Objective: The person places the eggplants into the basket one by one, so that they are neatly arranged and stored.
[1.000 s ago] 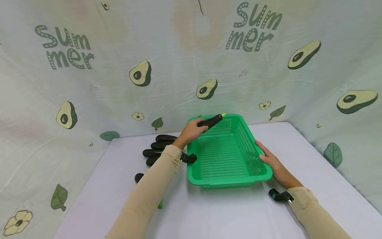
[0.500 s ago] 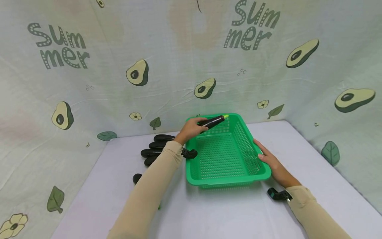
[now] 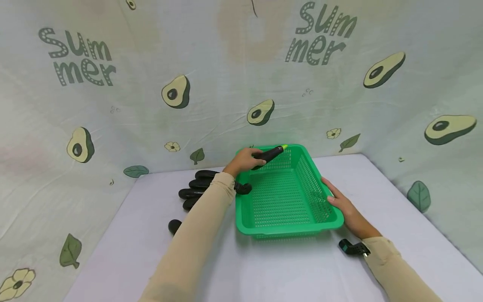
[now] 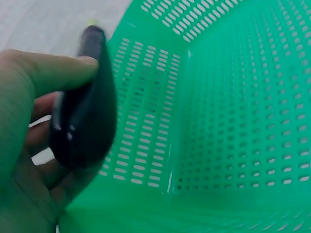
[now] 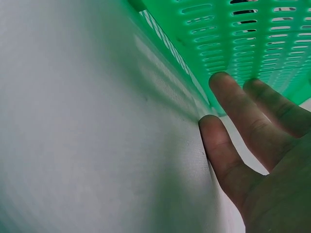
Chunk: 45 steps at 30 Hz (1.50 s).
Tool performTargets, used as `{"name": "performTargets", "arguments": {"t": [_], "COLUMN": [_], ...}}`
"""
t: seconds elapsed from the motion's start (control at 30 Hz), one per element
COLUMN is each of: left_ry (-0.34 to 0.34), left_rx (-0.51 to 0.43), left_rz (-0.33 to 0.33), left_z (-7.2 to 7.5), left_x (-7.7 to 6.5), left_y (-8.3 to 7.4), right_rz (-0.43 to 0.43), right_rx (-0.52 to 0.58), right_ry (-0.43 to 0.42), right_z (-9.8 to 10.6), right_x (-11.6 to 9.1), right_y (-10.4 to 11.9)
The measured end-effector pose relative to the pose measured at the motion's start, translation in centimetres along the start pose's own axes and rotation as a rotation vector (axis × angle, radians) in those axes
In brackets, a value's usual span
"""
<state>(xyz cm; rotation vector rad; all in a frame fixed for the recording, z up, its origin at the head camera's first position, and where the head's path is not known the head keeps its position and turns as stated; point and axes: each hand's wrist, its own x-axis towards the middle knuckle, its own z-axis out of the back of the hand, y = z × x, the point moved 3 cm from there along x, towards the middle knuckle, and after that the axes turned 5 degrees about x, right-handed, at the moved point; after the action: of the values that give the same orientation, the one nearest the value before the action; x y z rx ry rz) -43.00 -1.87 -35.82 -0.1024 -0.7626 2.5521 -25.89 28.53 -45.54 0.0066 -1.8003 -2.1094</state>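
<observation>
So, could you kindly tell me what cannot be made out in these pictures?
- Head view: right-hand ends of the eggplants on the table, hidden by the left sleeve.
- Head view: some fingers of the right hand, hidden by the basket.
- Left wrist view: fine detail on the held eggplant, blurred.
- Right wrist view: much of the basket, cut off by the frame edges.

Left hand [image 3: 244,161]: it is a little further to the right over the green basket [image 3: 286,230] than one second ago.
Held eggplant [image 3: 271,155]: it moves with this hand, its tip slightly nearer to the basket's far right corner.
Left sleeve [image 3: 196,235]: it now hides the green stem tip which shows beside it in both earlier pictures.
Printed flower [image 3: 18,284]: it now reaches the left edge of the head view, unlike one second ago.
</observation>
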Motion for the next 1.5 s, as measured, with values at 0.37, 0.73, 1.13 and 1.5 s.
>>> {"name": "performTargets", "arguments": {"t": [0.37,0.73,1.13,1.5], "left_ry": [-0.050,-0.024,0.003,0.058], "left_rx": [0.150,0.442,0.481,0.553], "left_rz": [0.048,0.062,0.071,0.061], "left_z": [-0.9,-2.2,-2.4,-2.7], "left_x": [0.6,0.8,0.6,0.7], "left_y": [0.2,-0.3,-0.4,-0.2], "right_rz": [-0.037,-0.004,-0.005,-0.007], "right_rx": [-0.014,-0.015,-0.005,-0.033], "right_ry": [-0.016,-0.007,-0.001,-0.007], "right_z": [-0.4,-0.3,-0.3,-0.3], "right_x": [-0.6,-0.6,-0.2,-0.1], "right_y": [-0.4,-0.2,0.3,0.2]}}
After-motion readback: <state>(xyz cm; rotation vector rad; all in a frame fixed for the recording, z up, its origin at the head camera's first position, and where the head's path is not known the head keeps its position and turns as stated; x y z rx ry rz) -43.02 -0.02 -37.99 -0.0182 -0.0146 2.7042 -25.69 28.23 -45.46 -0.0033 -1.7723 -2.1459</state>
